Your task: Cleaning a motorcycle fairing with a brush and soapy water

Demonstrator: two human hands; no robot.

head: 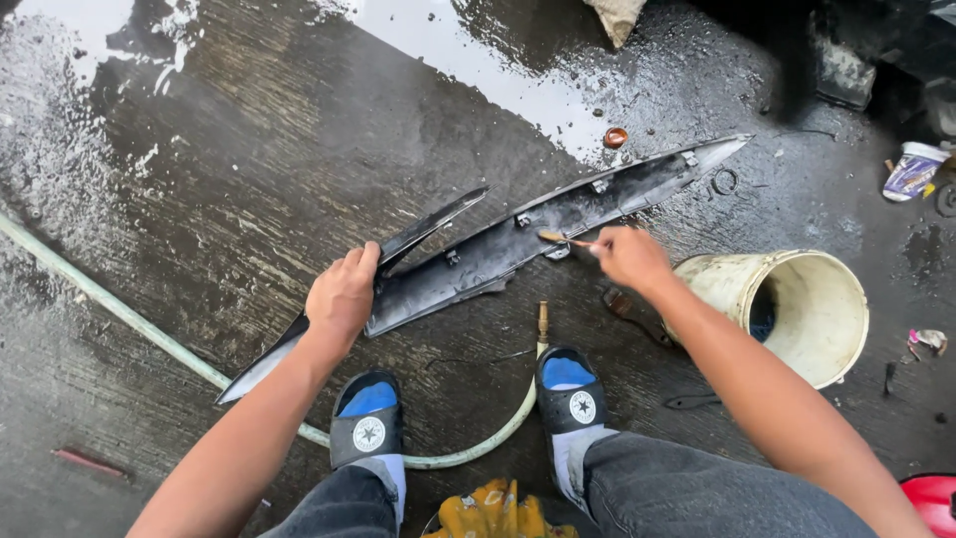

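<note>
The person crouches over a wet concrete floor (pixel 249 130), with a long dark plastic body panel (pixel 558 214) lying slantwise across the middle of it, inner side up, just ahead of the sandalled feet. The left hand (pixel 344 294) is clenched over the panel's near, lower end, where a second narrow strip (pixel 428 227) lifts off it, and props that end off the floor. The right hand (pixel 629 257) has its fingers pinched round a small brush (pixel 560 238), whose bristle tip touches the panel's ribbed inside near the middle. A pale hose (pixel 149 329) runs from the floor's left edge and curls between the feet, its brass nozzle (pixel 543 321) just below the panel. A cream bucket (pixel 797 304) lies tipped on its side to the right, a small tub (pixel 911 171) stands near the right edge, and a rusty cap (pixel 615 136) sits beyond the panel. The likely trouble is grip: the plastic looks slick, so the propped end could slide out of the left hand and slap the floor, stressing the small mounting tabs. Hard scrubbing could also flick grit upward.
</note>
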